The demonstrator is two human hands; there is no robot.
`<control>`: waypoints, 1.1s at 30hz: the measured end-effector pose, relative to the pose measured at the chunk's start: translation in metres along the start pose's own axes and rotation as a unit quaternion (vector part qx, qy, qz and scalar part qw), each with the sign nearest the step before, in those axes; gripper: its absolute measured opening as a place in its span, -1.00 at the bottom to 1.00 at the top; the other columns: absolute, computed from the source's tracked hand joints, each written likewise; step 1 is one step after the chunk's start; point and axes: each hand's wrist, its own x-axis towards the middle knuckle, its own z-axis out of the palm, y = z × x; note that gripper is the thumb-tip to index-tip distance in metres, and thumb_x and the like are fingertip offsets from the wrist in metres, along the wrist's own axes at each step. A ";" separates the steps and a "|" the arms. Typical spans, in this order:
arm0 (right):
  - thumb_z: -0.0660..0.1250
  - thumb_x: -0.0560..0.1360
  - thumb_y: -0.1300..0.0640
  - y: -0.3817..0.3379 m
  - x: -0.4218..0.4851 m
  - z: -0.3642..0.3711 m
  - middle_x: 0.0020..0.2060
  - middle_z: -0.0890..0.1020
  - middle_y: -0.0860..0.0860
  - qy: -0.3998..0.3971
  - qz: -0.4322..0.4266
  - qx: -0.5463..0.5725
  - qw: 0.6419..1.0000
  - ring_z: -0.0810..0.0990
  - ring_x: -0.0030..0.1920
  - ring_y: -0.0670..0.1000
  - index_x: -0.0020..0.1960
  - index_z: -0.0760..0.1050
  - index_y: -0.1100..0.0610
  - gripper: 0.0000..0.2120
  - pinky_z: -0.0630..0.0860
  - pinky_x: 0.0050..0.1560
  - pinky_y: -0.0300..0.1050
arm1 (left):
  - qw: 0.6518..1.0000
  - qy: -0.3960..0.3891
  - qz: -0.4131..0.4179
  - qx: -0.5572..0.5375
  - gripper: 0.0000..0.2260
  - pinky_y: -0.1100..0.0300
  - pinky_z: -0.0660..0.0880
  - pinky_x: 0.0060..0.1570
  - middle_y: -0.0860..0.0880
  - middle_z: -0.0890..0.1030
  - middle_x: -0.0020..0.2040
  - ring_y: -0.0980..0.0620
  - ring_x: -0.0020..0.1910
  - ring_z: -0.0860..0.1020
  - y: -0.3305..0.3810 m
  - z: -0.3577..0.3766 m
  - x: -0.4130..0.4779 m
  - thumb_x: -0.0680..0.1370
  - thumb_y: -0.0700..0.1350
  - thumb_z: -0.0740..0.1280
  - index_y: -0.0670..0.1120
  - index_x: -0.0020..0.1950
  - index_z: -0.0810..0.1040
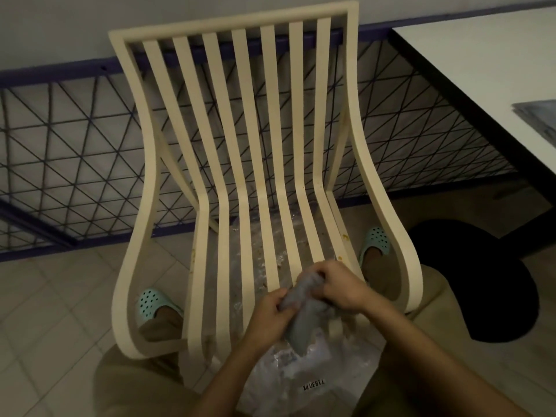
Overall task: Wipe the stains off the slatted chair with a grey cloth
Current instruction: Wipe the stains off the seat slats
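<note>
Cream slatted chair (240, 152), yellowish stains (345, 237) on right seat rail. Above near seat edge: left hand (269, 316), right hand (341, 287), fingers curled round bunched grey cloth (304, 323).

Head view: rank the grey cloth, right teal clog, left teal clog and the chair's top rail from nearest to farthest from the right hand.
1. grey cloth: gripped by the right hand itself.
2. right teal clog: just beyond the hand, on the floor by the seat's right edge.
3. left teal clog: far left, on the floor.
4. top rail: top of the backrest.
</note>
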 end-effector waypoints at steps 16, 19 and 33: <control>0.39 0.46 0.35 -0.011 -0.006 -0.028 0.08 0.66 0.21 -0.145 0.086 0.283 0.944 0.62 0.14 0.18 0.16 0.61 0.27 -0.72 0.54 0.21 0.03 | 0.964 -0.089 -0.155 -0.196 -0.64 -0.04 0.55 0.16 -0.01 0.68 0.09 -0.03 0.11 0.63 0.017 -0.024 -0.014 0.40 -0.08 0.50 -0.02 0.18 0.60; 0.40 0.45 0.37 -0.015 -0.015 -0.023 0.00 0.69 0.17 -0.078 0.063 0.265 0.959 0.66 0.07 0.11 0.10 0.64 0.24 -0.77 0.58 0.15 -0.02 | 0.969 -0.022 -0.146 -0.196 -0.75 0.08 0.60 -0.01 -0.06 0.69 0.05 -0.03 0.03 0.66 0.021 -0.018 -0.012 0.50 -0.22 0.41 -0.13 0.18 0.60; 0.44 0.44 -0.08 -0.003 -0.048 0.029 0.20 0.40 -0.04 0.019 -0.110 -0.167 0.980 0.38 0.19 -0.07 0.37 0.41 -0.07 -0.47 0.45 0.23 -0.15 | 0.862 -0.028 -0.240 -0.445 -0.67 0.03 0.61 -0.15 -0.25 0.59 0.15 -0.17 0.05 0.59 0.021 -0.019 -0.007 0.53 -0.13 0.20 -0.23 0.24 0.52</control>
